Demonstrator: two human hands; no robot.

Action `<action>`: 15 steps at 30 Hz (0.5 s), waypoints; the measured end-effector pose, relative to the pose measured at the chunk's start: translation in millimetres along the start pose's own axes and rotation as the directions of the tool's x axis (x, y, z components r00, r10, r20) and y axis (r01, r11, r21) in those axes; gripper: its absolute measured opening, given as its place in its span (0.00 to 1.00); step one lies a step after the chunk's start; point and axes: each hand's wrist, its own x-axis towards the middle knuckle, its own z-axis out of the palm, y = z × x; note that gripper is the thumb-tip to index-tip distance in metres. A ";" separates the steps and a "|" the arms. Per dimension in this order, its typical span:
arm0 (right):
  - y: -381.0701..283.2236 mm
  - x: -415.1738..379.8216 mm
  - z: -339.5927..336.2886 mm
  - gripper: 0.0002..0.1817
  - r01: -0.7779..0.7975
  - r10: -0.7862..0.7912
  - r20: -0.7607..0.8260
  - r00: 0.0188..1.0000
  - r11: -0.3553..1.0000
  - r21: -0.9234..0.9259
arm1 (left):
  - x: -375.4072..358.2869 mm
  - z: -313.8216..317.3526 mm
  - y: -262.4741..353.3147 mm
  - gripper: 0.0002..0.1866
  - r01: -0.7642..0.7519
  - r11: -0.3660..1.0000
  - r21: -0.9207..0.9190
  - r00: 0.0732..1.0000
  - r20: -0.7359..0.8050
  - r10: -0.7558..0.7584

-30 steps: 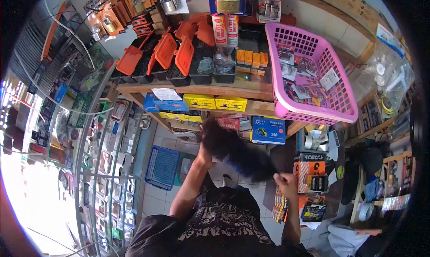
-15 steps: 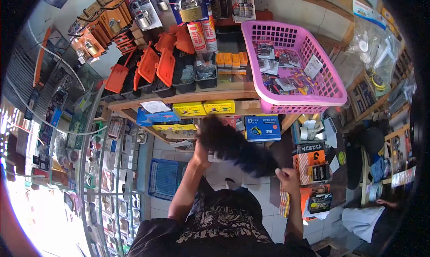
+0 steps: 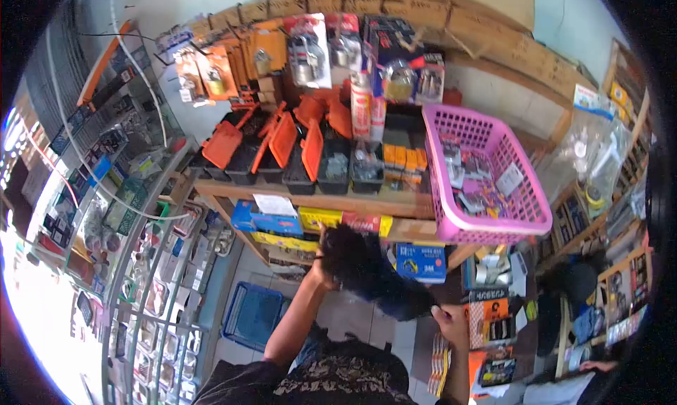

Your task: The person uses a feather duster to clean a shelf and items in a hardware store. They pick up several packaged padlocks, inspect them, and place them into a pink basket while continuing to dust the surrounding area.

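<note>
A fluffy black feather duster [image 3: 377, 276] stretches slantwise between my two hands, in front of the lower shelf. Its thick end is at my left hand [image 3: 324, 269], which is closed around it, with some fingers hidden in the dark fluff. The narrower lower-right end sits in the closed fingers of my right hand [image 3: 450, 322]. Just behind the duster are yellow and red boxes [image 3: 361, 223] and a blue 3M box [image 3: 421, 262] on the lower shelf.
Above stands a wooden shelf [image 3: 338, 202] with black bins under orange lids [image 3: 224, 144] and a pink basket [image 3: 490, 232] of small packets. Padlock packs [image 3: 308, 56] hang over it. A blue crate [image 3: 252, 317] is on the floor. Another person's hand [image 3: 598, 366] shows at lower right.
The whole view has shifted, so the shelf and basket now appear lower. Both hands still hold the duster, whose thick end has swung slightly lower and looks less blurred.
</note>
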 end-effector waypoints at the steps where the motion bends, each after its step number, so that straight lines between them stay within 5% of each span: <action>1: 1.5 3.7 1.3 0.27 -0.006 0.008 -0.057 0.998 0.999 0.036 | -3.0 -14.7 -2.6 0.48 0.197 0.729 -0.656 0.980 0.119 -0.157; 2: 0.1 6.8 2.7 0.27 0.028 -0.026 -0.066 0.997 0.999 0.026 | -7.5 -31.2 -3.7 0.50 0.308 0.062 -0.949 0.941 0.294 -0.168; 3: -11.0 6.7 3.6 0.25 -0.028 0.030 -0.043 0.999 0.997 0.066 | -12.1 -44.3 -3.5 0.52 0.303 -0.635 -0.711 0.910 0.414 -0.029; 5: -3.8 11.1 3.6 0.22 -0.036 0.034 0.052 0.998 0.998 0.049 | -17.1 -62.6 -4.6 0.51 0.420 -0.547 -0.724 0.819 0.562 -0.115; 7: 17.9 13.1 9.0 0.23 0.046 -0.044 0.121 0.992 0.999 -0.007 | -6.7 9.3 -16.5 0.50 0.048 -0.761 -0.647 0.996 0.086 -0.010; 9: 28.5 18.2 14.3 0.24 0.047 -0.048 0.010 0.999 0.998 0.048 | -13.9 3.3 -25.3 0.49 0.137 -0.725 -0.675 0.983 0.184 0.015; 11: -4.2 16.5 20.8 0.24 0.089 -0.091 0.021 0.996 0.993 0.082 | -24.6 -57.5 -13.0 0.46 0.336 -0.637 -0.693 0.842 0.524 -0.125; 12: -13.9 16.4 25.1 0.24 0.094 -0.099 0.034 0.995 0.988 0.119 | -20.7 -21.5 -22.1 0.43 0.239 -0.734 -0.636 0.879 0.463 -0.115; 13: -4.5 16.9 31.2 0.24 0.115 -0.119 0.032 0.992 0.987 0.116 | -25.6 -40.5 -16.0 0.42 0.209 -0.708 -0.675 0.872 0.456 -0.177; 15: 20.8 15.0 43.0 0.25 0.225 -0.228 0.037 0.973 0.972 0.074 | -18.3 36.4 -37.6 0.43 0.124 -0.735 -0.667 0.915 0.363 -0.174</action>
